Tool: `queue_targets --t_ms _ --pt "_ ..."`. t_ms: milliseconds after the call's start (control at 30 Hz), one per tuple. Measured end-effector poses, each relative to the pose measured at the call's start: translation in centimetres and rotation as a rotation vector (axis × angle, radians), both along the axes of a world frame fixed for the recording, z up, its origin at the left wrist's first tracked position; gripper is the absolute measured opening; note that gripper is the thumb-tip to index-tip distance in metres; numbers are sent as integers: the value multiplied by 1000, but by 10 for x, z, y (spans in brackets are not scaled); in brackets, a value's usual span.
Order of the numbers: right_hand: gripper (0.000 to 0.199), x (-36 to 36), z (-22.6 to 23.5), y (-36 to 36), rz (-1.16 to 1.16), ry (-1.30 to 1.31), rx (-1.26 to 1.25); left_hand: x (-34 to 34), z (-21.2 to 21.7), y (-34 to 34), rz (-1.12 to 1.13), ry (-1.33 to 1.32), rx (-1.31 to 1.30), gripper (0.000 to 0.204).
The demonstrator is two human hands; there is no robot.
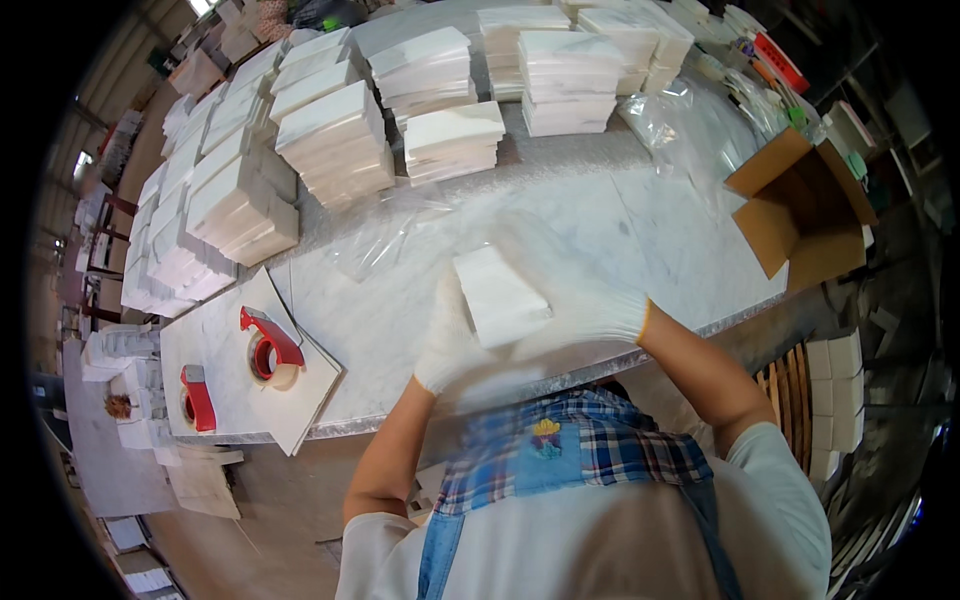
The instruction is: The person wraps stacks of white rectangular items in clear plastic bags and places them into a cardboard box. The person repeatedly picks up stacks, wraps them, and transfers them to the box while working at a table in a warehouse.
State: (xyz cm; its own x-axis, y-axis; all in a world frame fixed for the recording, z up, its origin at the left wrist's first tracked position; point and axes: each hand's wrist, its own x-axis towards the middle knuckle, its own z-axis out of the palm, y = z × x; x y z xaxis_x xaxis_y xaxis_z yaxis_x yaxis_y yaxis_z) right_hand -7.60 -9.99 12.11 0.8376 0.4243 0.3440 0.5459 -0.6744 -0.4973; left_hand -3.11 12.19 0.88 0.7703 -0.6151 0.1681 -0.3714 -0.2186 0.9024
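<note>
Both my hands wear white knit gloves and hold a white, marble-like stone tile piece [497, 292] just above the near part of the table. My left hand [445, 335] grips its left side. My right hand [595, 308] is closed about its right and lower side, its fingers partly smeared by motion. Whether the piece is one tile or several pressed together cannot be made out. Beyond my hands, a crumpled clear plastic bag [395, 228] lies on the marble tabletop [660, 235].
Several stacks of white tiles [335, 140] fill the table's far and left parts. Left of me, a red tape dispenser [285, 342] rests on flat sheets [300, 400], with another red dispenser [203, 400] nearby. An open cardboard box [835, 215] and clear bags [690, 125] are at right.
</note>
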Motion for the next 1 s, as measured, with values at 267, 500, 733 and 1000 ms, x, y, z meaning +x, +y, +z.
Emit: queue_targets --t_ms 267,500,733,1000 --pt "144 -12 -68 -9 -42 435 356 5 6 5 -98 46 -134 115" --pt "147 -3 -97 -2 -61 183 279 38 -85 51 -319 -157 247 102" --pt "133 -4 -41 -13 -208 551 465 23 -14 18 -186 368 10 77" --pt "100 -25 -9 -49 -294 881 307 -57 -26 -11 71 1309 -608 80"
